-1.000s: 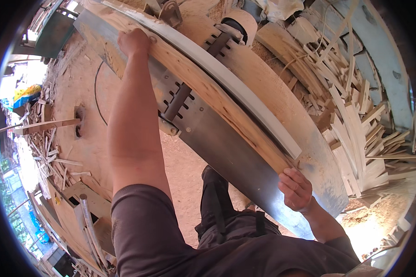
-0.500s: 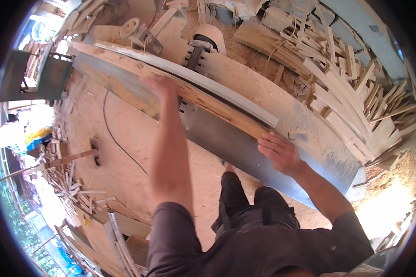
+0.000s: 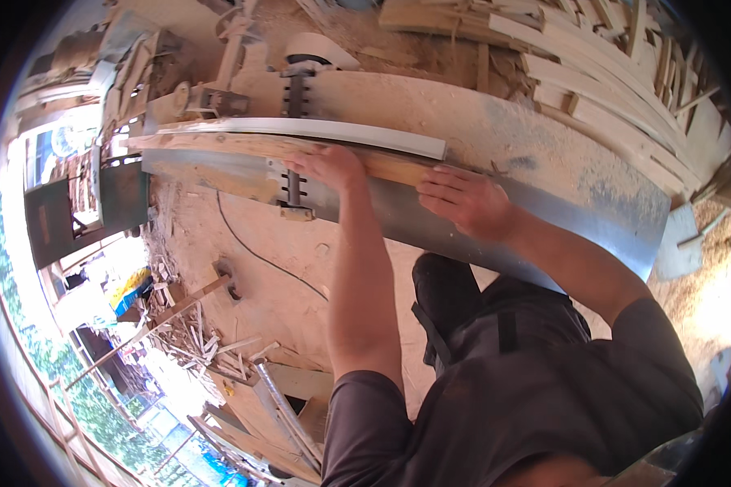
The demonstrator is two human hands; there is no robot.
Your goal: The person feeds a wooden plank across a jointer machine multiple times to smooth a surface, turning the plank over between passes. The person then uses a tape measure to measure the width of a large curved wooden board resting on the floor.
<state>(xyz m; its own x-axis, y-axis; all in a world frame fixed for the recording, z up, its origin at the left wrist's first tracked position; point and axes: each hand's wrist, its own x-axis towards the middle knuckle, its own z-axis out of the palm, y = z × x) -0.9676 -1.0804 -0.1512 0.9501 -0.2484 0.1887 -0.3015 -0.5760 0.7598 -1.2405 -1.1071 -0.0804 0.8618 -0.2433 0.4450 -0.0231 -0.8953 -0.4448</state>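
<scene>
A long wooden board (image 3: 394,169) lies along a pale metal fence (image 3: 390,138) on the steel bed (image 3: 406,211) of a jointer. My left hand (image 3: 329,165) grips the board around its middle, just right of the dark cutter slot (image 3: 295,188), with the fingers over its top. At the board's right end, my right hand (image 3: 467,203) holds on with fingers close together. Its fingertips rest against the wood, and the thumb is hidden. The board's far end reaches leftward past the bed.
Sawdust covers the machine's wide rear surface (image 3: 495,122). Stacked offcuts (image 3: 617,97) fill the back right. A dark cable (image 3: 256,252) runs across the floor at left, near scrap sticks (image 3: 195,325) and a green metal panel (image 3: 124,197). My legs stand close to the bed.
My left hand has shifted rightward along the board, from left of the cutter slot to right of it, closer to my right hand. The whole view has turned and shifted.
</scene>
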